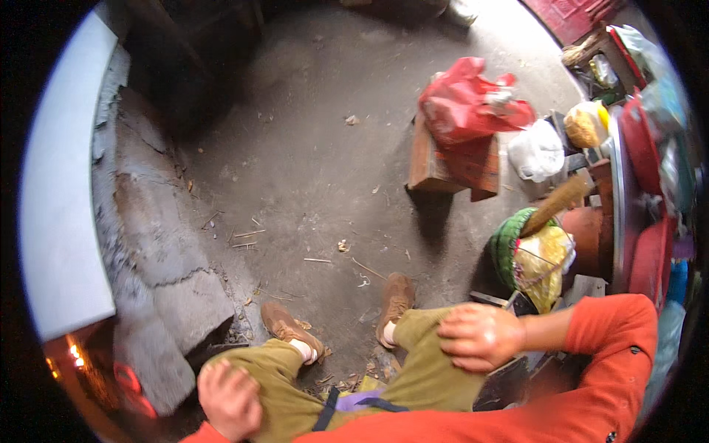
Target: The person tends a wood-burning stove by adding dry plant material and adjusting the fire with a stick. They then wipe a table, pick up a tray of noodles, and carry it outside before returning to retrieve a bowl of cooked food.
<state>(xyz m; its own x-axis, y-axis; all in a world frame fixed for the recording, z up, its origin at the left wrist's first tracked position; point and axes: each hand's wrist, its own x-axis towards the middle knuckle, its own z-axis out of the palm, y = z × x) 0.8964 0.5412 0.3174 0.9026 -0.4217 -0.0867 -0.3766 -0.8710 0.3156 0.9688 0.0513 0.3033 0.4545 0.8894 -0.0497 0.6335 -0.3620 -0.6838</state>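
My left hand (229, 397) rests on the knee of my olive trousers (277, 368) at the lower left, its fingers slightly blurred. On the other knee lies my right hand (481, 336), bent over the cloth at the end of an orange-red sleeve (604, 326). Neither hand shows an object in it. Brown shoes (396, 296) stand on the ground beyond the knees. A green woven basket (505, 252) holding a yellow plastic bag (540, 266) stands just beyond my right hand.
A red plastic bag (460, 105) sits on a wooden stool (429, 166). At right are a white bag (536, 150) and a crowded table edge (621, 221). Stone blocks (191, 310), a pale panel (69, 194) and glowing fire (76, 354) lie left. Twigs (317, 260) litter the floor.
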